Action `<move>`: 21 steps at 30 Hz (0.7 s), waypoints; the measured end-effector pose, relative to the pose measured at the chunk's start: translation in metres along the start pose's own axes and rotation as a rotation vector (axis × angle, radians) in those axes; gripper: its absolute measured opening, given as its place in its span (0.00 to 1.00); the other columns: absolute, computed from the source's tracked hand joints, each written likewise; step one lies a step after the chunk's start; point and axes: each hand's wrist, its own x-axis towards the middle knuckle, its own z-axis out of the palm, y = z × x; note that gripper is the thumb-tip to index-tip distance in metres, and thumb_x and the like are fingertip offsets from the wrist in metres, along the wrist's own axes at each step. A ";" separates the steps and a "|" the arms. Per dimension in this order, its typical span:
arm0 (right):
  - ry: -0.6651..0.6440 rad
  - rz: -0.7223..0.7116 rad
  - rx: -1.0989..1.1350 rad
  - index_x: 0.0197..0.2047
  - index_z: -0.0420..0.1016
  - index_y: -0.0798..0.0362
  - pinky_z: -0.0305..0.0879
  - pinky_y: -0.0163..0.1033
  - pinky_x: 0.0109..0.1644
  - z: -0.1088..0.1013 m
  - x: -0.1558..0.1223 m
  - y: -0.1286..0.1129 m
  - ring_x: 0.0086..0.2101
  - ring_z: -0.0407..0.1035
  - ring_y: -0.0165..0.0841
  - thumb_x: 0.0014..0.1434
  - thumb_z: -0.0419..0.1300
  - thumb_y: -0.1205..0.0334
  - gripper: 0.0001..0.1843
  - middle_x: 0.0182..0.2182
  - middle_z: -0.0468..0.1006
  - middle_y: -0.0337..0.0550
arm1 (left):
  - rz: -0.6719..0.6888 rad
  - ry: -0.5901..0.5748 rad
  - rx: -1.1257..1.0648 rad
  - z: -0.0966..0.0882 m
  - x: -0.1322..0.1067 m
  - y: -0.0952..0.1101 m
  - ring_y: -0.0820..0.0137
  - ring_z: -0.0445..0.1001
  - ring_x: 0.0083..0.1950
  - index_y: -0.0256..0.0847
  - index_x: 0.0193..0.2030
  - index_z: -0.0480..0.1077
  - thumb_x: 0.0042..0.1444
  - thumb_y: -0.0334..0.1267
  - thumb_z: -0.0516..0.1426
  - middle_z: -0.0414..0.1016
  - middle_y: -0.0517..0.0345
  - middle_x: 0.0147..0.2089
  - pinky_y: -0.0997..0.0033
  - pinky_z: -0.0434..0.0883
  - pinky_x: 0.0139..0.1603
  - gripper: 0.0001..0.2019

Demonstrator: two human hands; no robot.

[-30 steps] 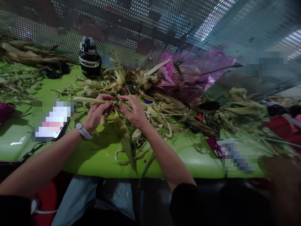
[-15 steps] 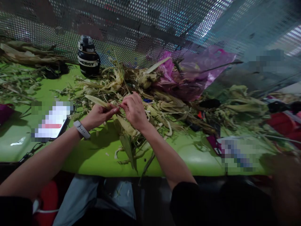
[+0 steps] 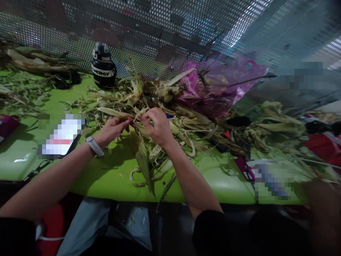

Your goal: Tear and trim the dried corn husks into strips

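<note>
Near the middle of the green table [image 3: 112,174], my two hands work close together over dried corn husks. My left hand [image 3: 115,128] is closed in a pinch on a corn husk [image 3: 110,112], whose pale pointed end sticks out to the left. Just to its right, my right hand [image 3: 159,128] has its thumb and fingers bent together on husk strands [image 3: 140,114]. Fingers partly hide where the strands run between the hands. Below them a long, broad husk leaf [image 3: 144,160] points toward the table's front edge.
A black bottle [image 3: 103,67] stands behind the husks, by a perforated metal screen [image 3: 149,39]. The pink plastic bag [image 3: 213,92] lies at the back right. A phone [image 3: 62,137] is on the left. More husks [image 3: 279,121] and a blurred arm [image 3: 322,202] are at right.
My right hand has turned slightly and moved a little right and down, showing more of its thumb. My left hand remains beside it, still pinching. The view has shifted slightly.
</note>
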 end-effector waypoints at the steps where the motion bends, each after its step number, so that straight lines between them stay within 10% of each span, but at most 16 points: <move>1: -0.032 0.000 -0.017 0.32 0.69 0.52 0.61 0.42 0.46 0.001 0.000 0.000 0.38 0.66 0.37 0.69 0.47 0.47 0.22 0.32 0.74 0.47 | -0.004 0.031 -0.046 -0.001 0.000 -0.001 0.73 0.70 0.33 0.35 0.45 0.76 0.51 0.48 0.65 0.78 0.53 0.37 0.73 0.68 0.35 0.20; 9: -0.258 -0.056 0.007 0.34 0.69 0.53 0.55 0.40 0.41 0.008 -0.001 0.000 0.35 0.65 0.36 0.69 0.50 0.53 0.16 0.32 0.74 0.47 | 0.052 0.134 -0.046 0.001 0.002 -0.009 0.69 0.73 0.40 0.35 0.42 0.78 0.42 0.49 0.71 0.80 0.53 0.37 0.70 0.69 0.44 0.24; 21: -0.463 0.149 0.323 0.36 0.69 0.53 0.55 0.35 0.34 -0.006 -0.002 -0.023 0.26 0.60 0.29 0.66 0.54 0.55 0.11 0.25 0.70 0.37 | 0.054 0.092 0.199 -0.002 -0.001 -0.001 0.72 0.67 0.31 0.36 0.35 0.78 0.49 0.56 0.65 0.75 0.57 0.29 0.72 0.63 0.33 0.21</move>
